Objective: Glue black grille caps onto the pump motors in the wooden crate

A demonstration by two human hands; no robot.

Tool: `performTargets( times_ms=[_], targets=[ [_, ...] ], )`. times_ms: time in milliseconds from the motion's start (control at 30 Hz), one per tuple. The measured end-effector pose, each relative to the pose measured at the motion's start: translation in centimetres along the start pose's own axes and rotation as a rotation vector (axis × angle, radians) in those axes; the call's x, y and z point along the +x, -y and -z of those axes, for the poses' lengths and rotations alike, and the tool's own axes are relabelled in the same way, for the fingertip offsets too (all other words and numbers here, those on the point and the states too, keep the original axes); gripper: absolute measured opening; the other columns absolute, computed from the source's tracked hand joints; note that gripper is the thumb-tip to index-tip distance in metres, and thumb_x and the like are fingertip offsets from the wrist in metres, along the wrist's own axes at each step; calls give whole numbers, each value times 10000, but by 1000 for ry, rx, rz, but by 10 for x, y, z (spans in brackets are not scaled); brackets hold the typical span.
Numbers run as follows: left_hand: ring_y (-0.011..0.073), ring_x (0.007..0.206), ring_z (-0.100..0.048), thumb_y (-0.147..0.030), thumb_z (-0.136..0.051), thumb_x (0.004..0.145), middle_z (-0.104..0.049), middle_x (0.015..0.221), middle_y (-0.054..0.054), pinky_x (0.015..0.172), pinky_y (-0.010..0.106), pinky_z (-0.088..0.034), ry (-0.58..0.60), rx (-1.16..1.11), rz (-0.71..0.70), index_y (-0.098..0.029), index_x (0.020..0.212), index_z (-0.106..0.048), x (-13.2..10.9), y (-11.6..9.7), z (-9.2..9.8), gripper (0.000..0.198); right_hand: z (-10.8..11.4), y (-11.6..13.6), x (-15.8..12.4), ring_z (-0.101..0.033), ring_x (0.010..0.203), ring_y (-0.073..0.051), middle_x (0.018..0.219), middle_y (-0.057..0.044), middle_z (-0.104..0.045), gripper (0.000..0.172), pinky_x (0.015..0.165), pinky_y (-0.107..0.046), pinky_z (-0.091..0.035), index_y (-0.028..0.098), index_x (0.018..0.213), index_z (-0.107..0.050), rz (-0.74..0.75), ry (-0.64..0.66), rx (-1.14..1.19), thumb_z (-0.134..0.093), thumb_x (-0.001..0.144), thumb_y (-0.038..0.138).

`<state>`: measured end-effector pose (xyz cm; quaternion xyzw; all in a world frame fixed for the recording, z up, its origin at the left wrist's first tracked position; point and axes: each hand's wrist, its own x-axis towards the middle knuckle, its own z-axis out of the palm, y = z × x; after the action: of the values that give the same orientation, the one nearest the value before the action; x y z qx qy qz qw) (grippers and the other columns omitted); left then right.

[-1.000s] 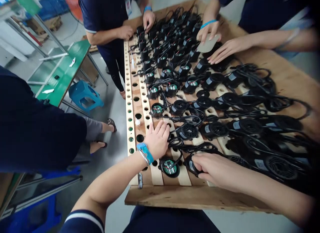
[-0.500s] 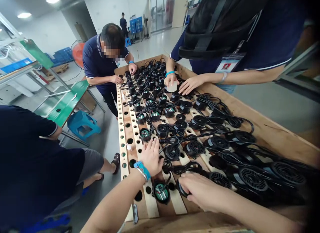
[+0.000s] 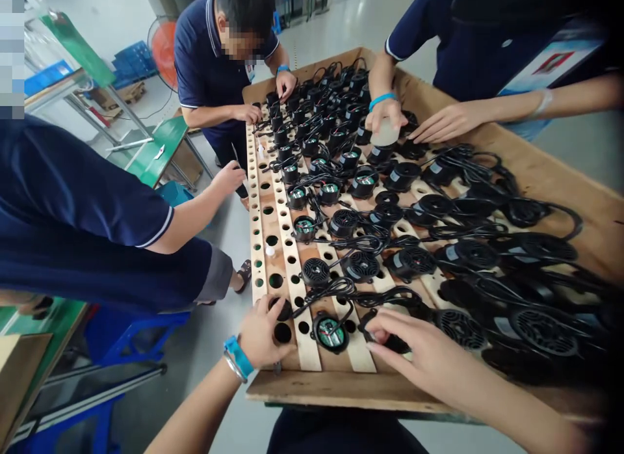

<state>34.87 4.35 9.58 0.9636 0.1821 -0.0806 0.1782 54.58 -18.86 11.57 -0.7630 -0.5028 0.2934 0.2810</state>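
At the near left of the wooden tray (image 3: 292, 397), my left hand (image 3: 258, 337) has its fingers closed around a small black round cover (image 3: 281, 309). My right hand (image 3: 419, 340) grips a black round housing (image 3: 397, 343) with thumb and fingers; the hand hides part of it. Between my hands lies an open housing with a green circuit board (image 3: 331, 332), a black cable running from it. Beyond are housings with slotted grilles (image 3: 361, 265), rows of them with coiled black cables (image 3: 336, 288). Pale wooden strips with round holes (image 3: 295, 272) run beneath them.
A co-worker (image 3: 205, 64) handles parts at the tray's far left corner. Another person's hand (image 3: 385, 119) holds a pale round piece on the right side. At left a co-worker's arm (image 3: 195, 213) reaches toward the tray. A small white bottle (image 3: 270, 251) stands on the tray.
My left hand has moved left and nearer, now holding a black round cover. My right hand stays at the housing. The view has tilted down, and the left co-worker's arm has come forward.
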Motion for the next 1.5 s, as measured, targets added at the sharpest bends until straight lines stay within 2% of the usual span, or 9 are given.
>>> performTargets(
  times_ms=[233, 400, 567, 633, 767, 933, 1133, 1367, 1500],
  targets=[
    [254, 1001, -619, -326, -609, 755, -501, 1262, 105, 834, 389, -547, 63, 85, 81, -211, 1318, -407, 19, -1, -4, 609, -12, 12, -8, -558, 729, -161, 808, -30, -568, 199, 685, -304, -452, 215, 778, -501, -16, -35, -6, -417, 897, 350],
    [230, 872, -642, -304, -618, 737, -562, 1130, 74, 738, 354, -549, 17, 111, 81, -213, 1069, -560, 27, -3, 3, 349, -15, 17, -19, -553, 710, -156, 798, -32, -566, 217, 673, -306, -453, 209, 739, -482, -49, -54, -10, -411, 890, 347],
    [160, 733, -597, -322, -655, 727, -571, 948, 53, 670, 322, -536, -226, -279, 62, -191, 1055, -512, 14, -2, 19, 381, -19, 16, -24, -554, 697, -147, 769, -25, -554, 235, 660, -292, -457, 207, 738, -489, -3, -133, 4, -403, 909, 343],
    [126, 650, -561, -326, -676, 722, -568, 811, 9, 629, 292, -522, -244, -542, 50, -182, 1065, -469, 5, -6, 28, 426, -21, 20, -24, -561, 691, -143, 761, -22, -558, 235, 657, -285, -465, 207, 752, -505, 20, -170, 13, -405, 919, 338],
    [108, 687, -558, -335, -701, 731, -557, 821, 11, 646, 263, -504, -44, -1032, -17, -180, 1040, -444, -10, -27, 43, 431, -27, 40, -21, -615, 829, -157, 965, -54, -613, 169, 745, -281, -514, 222, 999, -564, 113, -280, 27, -485, 895, 330],
    [117, 757, -543, -372, -768, 671, -557, 883, 36, 686, 247, -474, 196, -1427, -175, -175, 1020, -541, -13, -60, 50, 461, -29, 70, -12, -472, 1242, -251, 1366, -112, -468, 772, 1020, -378, -451, 250, 1418, -325, 345, -356, -4, -695, 749, 356],
    [104, 718, -572, -368, -854, 553, -584, 835, 12, 716, 244, -479, 367, -1701, -56, -188, 954, -588, -10, -70, 34, 514, -26, 76, -6, -553, 1138, -220, 1207, -106, -595, 449, 962, -334, -501, 225, 1219, -559, 412, -340, 129, -675, 793, 309],
    [97, 715, -585, -308, -807, 650, -632, 811, 29, 720, 231, -475, 347, -1804, -127, -140, 982, -645, -8, -76, 33, 406, -30, 79, -5, -594, 1018, -199, 1092, -88, -588, 511, 869, -293, -542, 224, 1287, -488, 390, -526, 63, -652, 804, 263],
    [113, 767, -597, -281, -802, 664, -643, 859, 41, 734, 240, -469, 334, -1780, -134, -139, 986, -654, -7, -76, 33, 382, -34, 82, -4, -587, 979, -212, 1054, -95, -578, 481, 837, -337, -552, 218, 1281, -492, 407, -543, -61, -633, 824, 263]
  ],
)
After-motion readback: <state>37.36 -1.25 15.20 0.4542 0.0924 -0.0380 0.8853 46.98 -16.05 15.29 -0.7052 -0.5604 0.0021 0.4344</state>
